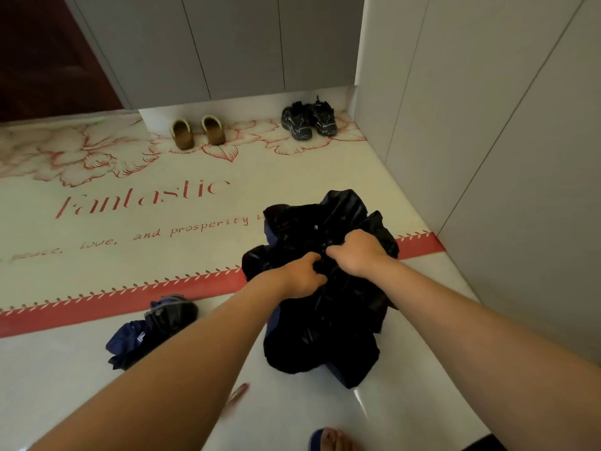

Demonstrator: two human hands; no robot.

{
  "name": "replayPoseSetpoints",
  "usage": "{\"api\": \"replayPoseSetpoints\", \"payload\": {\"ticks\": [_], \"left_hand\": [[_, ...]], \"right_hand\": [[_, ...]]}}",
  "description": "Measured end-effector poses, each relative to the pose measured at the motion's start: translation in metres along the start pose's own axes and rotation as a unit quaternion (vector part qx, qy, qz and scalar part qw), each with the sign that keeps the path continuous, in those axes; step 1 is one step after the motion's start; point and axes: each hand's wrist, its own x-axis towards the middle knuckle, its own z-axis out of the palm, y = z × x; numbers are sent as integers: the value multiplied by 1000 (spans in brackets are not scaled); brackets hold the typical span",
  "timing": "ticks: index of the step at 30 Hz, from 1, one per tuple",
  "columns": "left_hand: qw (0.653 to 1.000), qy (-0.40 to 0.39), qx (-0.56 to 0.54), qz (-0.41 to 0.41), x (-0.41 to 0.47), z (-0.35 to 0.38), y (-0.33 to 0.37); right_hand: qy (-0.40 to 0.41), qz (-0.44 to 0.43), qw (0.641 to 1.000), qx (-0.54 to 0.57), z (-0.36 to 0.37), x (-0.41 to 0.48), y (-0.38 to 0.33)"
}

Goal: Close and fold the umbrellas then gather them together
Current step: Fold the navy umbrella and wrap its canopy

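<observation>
On the floor mat (136, 203), at its red border, the collapsed black umbrella (325, 320) is bunched under left hand (300, 276) and right hand (356, 252), each grip clamped on its fabric, the folded blue umbrella (148, 330) lying just left of it.

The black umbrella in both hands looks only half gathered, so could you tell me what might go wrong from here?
1. The black umbrella canopy bulges loosely around the left hand and right hand; folds may slip free or get bunched unevenly.
2. Fingers are buried in the fabric, where hidden ribs could pinch them.
3. The blue umbrella lies on the floor near the person's foot, a possible trip hazard.
</observation>
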Motion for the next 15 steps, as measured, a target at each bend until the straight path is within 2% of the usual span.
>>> {"api": "replayPoseSetpoints", "payload": {"ticks": [4,8,10,11,12,14,15], "left_hand": [[995,91,-28,-6,-32,-35,1],[982,167,-86,34,-91,-71,10],[970,233,-37,58,-127,-89,18],[950,304,13,74,-145,-98,19],[912,394,59,95,-162,-107,17],[799,571,107,155,-196,-126,10],[750,628,110,177,-210,-135,3]], "right_hand": [[51,-49,990,123,-5,-29,-44],[81,-52,967,236,-9,-62,-89],[82,-66,958,266,-11,-75,-110],[76,-75,955,277,-12,-80,-118],[65,-81,953,284,-13,-87,-126],[35,-92,954,285,-13,-100,-138],[21,-104,953,284,-12,-106,-143]]}}
